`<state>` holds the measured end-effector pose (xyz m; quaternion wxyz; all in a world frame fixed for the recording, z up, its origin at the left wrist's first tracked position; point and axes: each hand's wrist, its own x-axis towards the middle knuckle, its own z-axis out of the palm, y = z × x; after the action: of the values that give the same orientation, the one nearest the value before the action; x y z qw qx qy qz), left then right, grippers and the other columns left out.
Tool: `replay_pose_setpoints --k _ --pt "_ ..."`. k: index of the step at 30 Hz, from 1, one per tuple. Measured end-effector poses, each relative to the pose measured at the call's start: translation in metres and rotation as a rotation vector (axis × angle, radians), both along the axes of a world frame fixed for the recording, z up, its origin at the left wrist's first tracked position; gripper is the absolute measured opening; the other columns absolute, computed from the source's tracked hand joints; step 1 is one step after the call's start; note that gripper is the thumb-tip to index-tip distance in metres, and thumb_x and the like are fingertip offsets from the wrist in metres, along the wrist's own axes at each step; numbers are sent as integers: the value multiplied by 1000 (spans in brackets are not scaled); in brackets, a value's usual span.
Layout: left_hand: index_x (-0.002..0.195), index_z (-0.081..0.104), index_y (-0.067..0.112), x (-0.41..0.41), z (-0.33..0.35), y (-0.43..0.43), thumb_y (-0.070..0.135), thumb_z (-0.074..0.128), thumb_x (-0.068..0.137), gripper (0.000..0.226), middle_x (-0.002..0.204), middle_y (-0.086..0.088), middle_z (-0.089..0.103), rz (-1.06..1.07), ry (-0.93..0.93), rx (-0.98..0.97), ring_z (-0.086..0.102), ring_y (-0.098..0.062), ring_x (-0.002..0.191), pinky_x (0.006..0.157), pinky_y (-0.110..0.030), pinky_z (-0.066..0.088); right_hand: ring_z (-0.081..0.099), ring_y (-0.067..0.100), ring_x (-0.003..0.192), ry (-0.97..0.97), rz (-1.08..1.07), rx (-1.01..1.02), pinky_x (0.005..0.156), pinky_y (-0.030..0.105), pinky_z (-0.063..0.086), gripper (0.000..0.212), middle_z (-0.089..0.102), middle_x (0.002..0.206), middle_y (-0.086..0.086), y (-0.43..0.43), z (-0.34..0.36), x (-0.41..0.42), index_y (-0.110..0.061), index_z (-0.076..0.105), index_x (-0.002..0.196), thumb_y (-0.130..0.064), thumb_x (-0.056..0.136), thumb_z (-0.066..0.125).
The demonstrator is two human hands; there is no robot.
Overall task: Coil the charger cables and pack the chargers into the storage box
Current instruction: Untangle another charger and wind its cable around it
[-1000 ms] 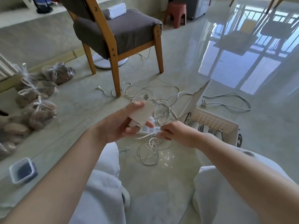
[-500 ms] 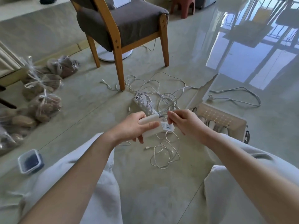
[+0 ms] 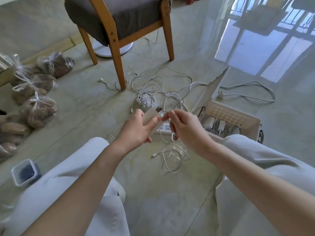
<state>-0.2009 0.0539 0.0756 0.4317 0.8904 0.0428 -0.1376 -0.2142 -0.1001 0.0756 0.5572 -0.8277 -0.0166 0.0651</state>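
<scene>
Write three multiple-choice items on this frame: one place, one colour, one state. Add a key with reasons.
1. Where is the storage box?
A. on the floor by the person's right leg
B. on a table
C. on a shelf

2. What colour is the chair cushion?
A. red
B. white
C. dark grey

3. What is the left hand doing?
A. resting open on the floor
B. holding a charger
C. gripping a pen

Key:
1 A: it stands on the floor beside the right knee.
2 C: the seat pad is dark grey on a wooden frame.
3 B: thumb and fingers clasp the charger; the right hand pinches the cable.
</scene>
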Motion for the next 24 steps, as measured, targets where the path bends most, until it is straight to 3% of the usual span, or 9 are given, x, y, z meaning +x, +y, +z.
replay_pose_setpoints --k 3,6,9,11,13,15,19,21,24 --pt "88 40 15 2 -4 -5 40 51 93 28 92 -8 62 80 79 -174 66 -24 60 52 -26 54 48 9 42 -11 110 -75 46 17 43 23 52 54 -6 10 -2 -19 -17 53 91 -24 100 33" --pt "96 40 10 4 -7 -11 38 46 96 28 86 -10 59 158 131 -291 62 -14 54 44 -18 46 50 11 46 -39 173 -134 48 19 41 21 53 54 -6 15 -5 -26 -13 47 93 -25 100 31" --pt "108 48 -2 9 -8 -13 42 42 97 46 84 -12 64 261 174 -415 61 -18 64 66 -33 52 51 14 55 -96 271 -211 62 32 45 17 54 58 -8 20 -5 -28 -16 43 91 -24 100 30" --pt "95 55 1 11 -3 -13 40 38 100 43 72 -11 69 337 206 -617 63 -24 66 74 -39 55 51 18 62 -107 384 -273 66 34 44 10 55 66 -10 23 -8 -33 -21 42 93 -18 99 34" --pt "86 53 4 11 3 -15 35 35 101 39 64 -10 65 417 205 -797 65 -24 59 68 -37 57 49 17 67 -77 492 -330 64 28 40 13 61 79 -5 26 -14 -40 -20 45 98 -9 96 37" --pt "88 51 4 12 8 -15 35 36 101 37 72 -14 61 503 197 -888 65 -23 56 64 -35 58 48 17 69 -40 585 -394 61 24 34 18 65 89 -1 27 -21 -46 -17 47 104 -6 94 37" --pt "96 55 -1 16 16 -8 37 42 100 40 66 -16 63 605 298 -1096 65 -23 51 59 -40 59 53 28 73 -31 624 -465 67 35 44 19 58 80 3 20 -24 -40 -18 50 105 -10 95 35" --pt "96 59 2 16 22 -6 33 40 100 36 69 -15 63 571 338 -1202 61 -21 49 49 -33 57 51 25 72 -41 611 -491 66 32 40 20 53 77 -3 13 -23 -30 -16 55 101 -16 98 36" --pt "83 61 6 13 28 -4 32 39 97 37 66 -12 60 500 366 -1278 45 -13 44 37 -16 41 55 20 76 -134 566 -563 69 29 39 31 60 82 -1 0 -21 -10 -17 60 86 -33 99 37"
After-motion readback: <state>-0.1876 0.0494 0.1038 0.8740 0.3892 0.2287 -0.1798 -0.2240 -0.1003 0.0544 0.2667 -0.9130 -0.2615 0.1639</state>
